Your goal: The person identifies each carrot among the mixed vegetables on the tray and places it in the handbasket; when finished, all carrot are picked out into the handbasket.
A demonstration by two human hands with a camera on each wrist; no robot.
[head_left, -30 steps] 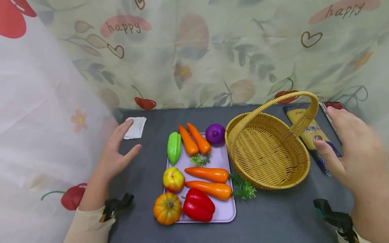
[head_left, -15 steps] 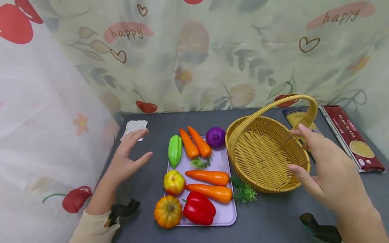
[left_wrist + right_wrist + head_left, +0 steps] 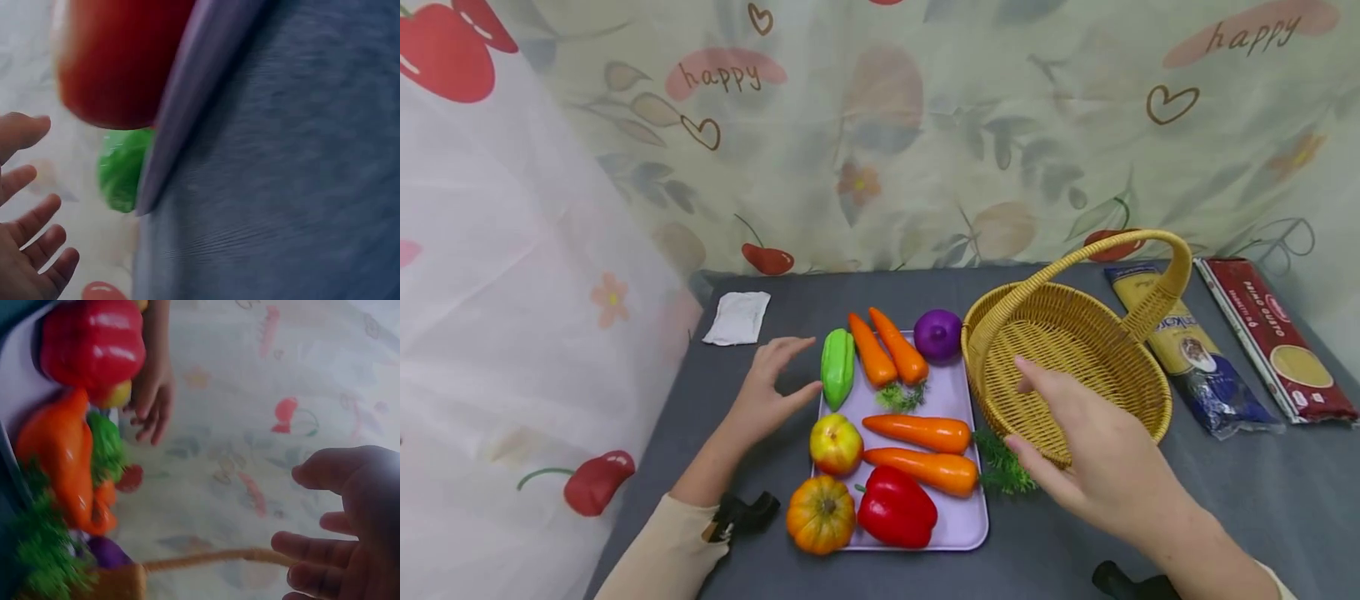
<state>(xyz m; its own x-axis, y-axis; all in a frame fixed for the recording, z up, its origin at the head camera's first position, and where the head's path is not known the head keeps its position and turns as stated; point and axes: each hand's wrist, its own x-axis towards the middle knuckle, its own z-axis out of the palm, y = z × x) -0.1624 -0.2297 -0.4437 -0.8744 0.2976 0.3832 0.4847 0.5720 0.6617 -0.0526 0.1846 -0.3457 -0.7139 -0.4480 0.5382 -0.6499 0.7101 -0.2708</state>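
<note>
My left hand (image 3: 765,390) hovers just left of the green ridged vegetable (image 3: 837,368), fingers spread and holding nothing. My right hand (image 3: 1093,454), fingers apart and holding nothing, is over the near side of the wicker basket (image 3: 1159,417). Between the hands lies a lilac tray (image 3: 955,529). On it are several orange carrots (image 3: 917,432), a purple onion (image 3: 937,335), a red bell pepper (image 3: 897,508) and a yellow-red apple-like fruit (image 3: 836,444). A small orange pumpkin (image 3: 822,514) sits at the tray's near left corner. The right hand partly hides the basket.
Right of the basket lie a yellow-and-blue pasta packet (image 3: 1195,358) and a dark red spaghetti packet (image 3: 1277,342). A white packet (image 3: 737,317) is at the back left. A printed curtain (image 3: 880,167) hangs behind the grey table (image 3: 820,292), another sheet at the left.
Both hands have moved inward: the left to the right toward the tray, the right to the left from the pasta packets to over the basket. The objects stay put.
</note>
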